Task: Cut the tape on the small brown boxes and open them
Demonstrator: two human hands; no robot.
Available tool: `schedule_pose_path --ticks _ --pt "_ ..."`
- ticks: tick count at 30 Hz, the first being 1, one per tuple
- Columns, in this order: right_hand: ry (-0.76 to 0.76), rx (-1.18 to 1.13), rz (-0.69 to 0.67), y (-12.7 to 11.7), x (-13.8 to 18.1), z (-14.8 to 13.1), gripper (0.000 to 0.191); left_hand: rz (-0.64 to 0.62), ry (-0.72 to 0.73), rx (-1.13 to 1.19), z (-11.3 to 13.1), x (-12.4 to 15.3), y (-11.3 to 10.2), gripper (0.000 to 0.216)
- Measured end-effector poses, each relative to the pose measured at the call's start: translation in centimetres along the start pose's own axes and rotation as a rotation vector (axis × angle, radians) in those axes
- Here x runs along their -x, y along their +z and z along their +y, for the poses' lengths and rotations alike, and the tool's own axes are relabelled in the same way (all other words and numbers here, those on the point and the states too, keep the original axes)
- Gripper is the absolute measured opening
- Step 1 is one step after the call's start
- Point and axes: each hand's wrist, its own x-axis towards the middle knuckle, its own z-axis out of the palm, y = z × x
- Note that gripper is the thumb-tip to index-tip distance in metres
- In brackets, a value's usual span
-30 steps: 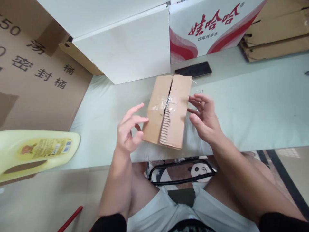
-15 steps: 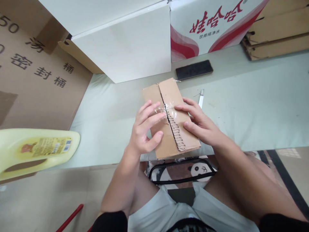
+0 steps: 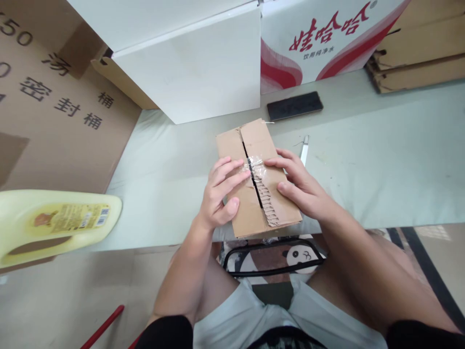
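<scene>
A small brown cardboard box [image 3: 279, 194] lies tilted near the table's front edge, its two top flaps meeting at a dark, narrow gap. Clear tape [image 3: 256, 164], wrinkled, crosses that gap about midway. Beside the near half of the gap, the right flap is torn down to its corrugation. My left hand [image 3: 224, 191] rests over the left flap with fingers spread, the fingertips close to the tape. Holding the right side is my right hand [image 3: 300, 182], its thumb and index finger on the flap and its other fingers partly hidden. A white-handled utility knife [image 3: 304, 151] lies just beyond my right hand.
A black phone [image 3: 295, 105] lies behind the box. White cartons [image 3: 203, 72] and a red-and-white carton [image 3: 279, 72] line the back. Flattened cardboard [image 3: 421, 75] is stacked back right. At left are a large carton [image 3: 72, 145] and a yellow jug [image 3: 112, 211] by the table edge.
My left hand has shifted slightly and its thumb has moved a little toward the box's left edge. The box stays almost in place; the whole view has moved slightly.
</scene>
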Motion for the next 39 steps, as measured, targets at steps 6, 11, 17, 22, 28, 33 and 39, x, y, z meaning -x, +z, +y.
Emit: schedule_pose_path --ticks 6,11,17,22,28,33,39 --pt "0.008 0.006 -0.002 0.1 0.0 -0.1 0.049 0.082 -0.017 0.030 -0.2 0.3 0.9 0.049" --pt "0.036 -0.054 0.054 0.4 0.1 0.3 0.054 0.148 -0.064 0.087 0.1 0.5 1.4 0.043" --pt "0.356 0.578 0.405 -2.1 -0.1 2.4 0.047 0.115 -0.089 0.020 0.0 0.6 1.1 0.046" --pt "0.540 0.924 0.126 -3.0 0.2 3.4 0.054 0.116 -0.099 0.010 0.1 0.6 1.2 0.047" --pt "0.559 0.747 0.104 -2.4 -0.5 3.2 0.044 0.117 -0.090 0.023 0.1 0.7 1.2 0.046" --pt "0.213 0.040 0.438 -2.6 -0.5 2.7 0.038 0.129 -0.075 0.023 0.3 0.4 1.4 0.043" --pt "-0.208 0.026 0.582 -2.0 0.4 -1.0 0.044 0.102 -0.077 -0.025 2.1 -0.2 2.3 0.041"
